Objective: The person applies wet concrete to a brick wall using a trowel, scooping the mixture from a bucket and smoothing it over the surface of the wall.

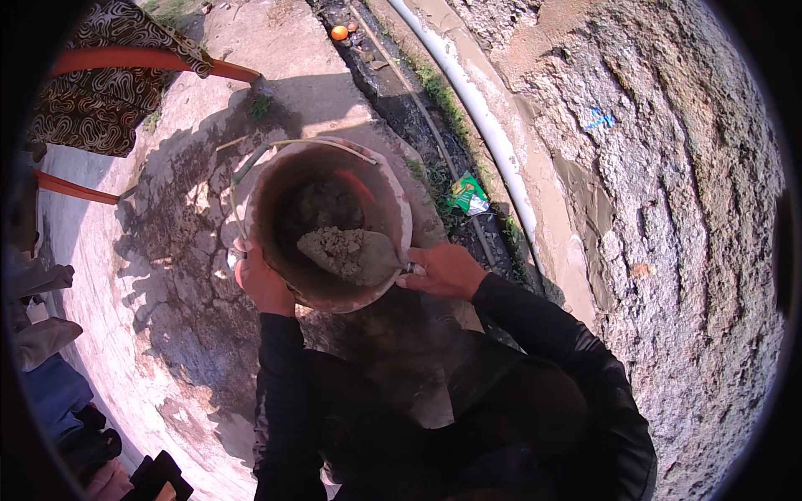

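Observation:
A round, mortar-smeared bucket (271,200) with a wire handle sits below me, dark grey mix inside it. My left hand (261,275) grips the bucket's left rim, fingertips at its outer edge. My right hand (439,269) is closed on the handle of a metal trowel (380,257) at the bucket's right rim. The trowel's blade, heaped with crumbly grey mortar (338,246), lies over the inside of the bucket.
A rough plastered wall (677,284) runs along the right, beside a white pipe (472,92) and a gutter holding a green packet (469,192) and an orange ball (339,32). Left are patterned cloth (92,108) on red bars and piled clothes (54,392).

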Demonstrator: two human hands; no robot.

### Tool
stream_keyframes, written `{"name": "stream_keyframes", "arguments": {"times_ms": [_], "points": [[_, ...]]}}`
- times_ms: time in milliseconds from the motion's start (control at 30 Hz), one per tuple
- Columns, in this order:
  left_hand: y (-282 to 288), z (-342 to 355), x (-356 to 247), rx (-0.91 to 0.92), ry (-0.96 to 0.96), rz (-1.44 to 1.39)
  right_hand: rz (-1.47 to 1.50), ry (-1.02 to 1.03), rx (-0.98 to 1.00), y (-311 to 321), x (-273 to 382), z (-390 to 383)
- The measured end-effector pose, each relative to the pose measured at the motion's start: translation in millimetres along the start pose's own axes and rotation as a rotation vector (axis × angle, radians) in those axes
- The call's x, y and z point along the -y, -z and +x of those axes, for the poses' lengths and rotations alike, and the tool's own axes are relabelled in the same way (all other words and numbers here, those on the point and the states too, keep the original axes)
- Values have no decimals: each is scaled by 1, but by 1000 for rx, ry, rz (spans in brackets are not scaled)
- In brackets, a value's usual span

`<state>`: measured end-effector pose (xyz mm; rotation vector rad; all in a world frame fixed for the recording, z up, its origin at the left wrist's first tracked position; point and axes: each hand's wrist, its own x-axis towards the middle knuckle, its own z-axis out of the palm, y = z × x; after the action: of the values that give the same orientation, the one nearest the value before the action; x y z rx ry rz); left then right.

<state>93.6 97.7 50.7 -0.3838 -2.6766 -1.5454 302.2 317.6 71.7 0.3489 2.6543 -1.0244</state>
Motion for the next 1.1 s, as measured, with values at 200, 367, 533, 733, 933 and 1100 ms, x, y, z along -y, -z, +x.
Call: {"name": "stream_keyframes", "arguments": {"times_ms": [200,367,533,733,933,1100], "points": [[31,27,70,-261,631,-238,231,213,159,33,24,-21],[52,27,138,-141,142,489,948,-106,456,74,-2,-47],[29,30,82,-179,340,189,869,-541,-590,150,-153,-77],[41,30,109,-156,169,583,680,-371,-899,155,-107,-101],[35,33,100,-208,374,334,455,-565,-791,86,-153,-82],[37,27,85,-257,428,98,264,-534,-561,69,-124,-57]]}}
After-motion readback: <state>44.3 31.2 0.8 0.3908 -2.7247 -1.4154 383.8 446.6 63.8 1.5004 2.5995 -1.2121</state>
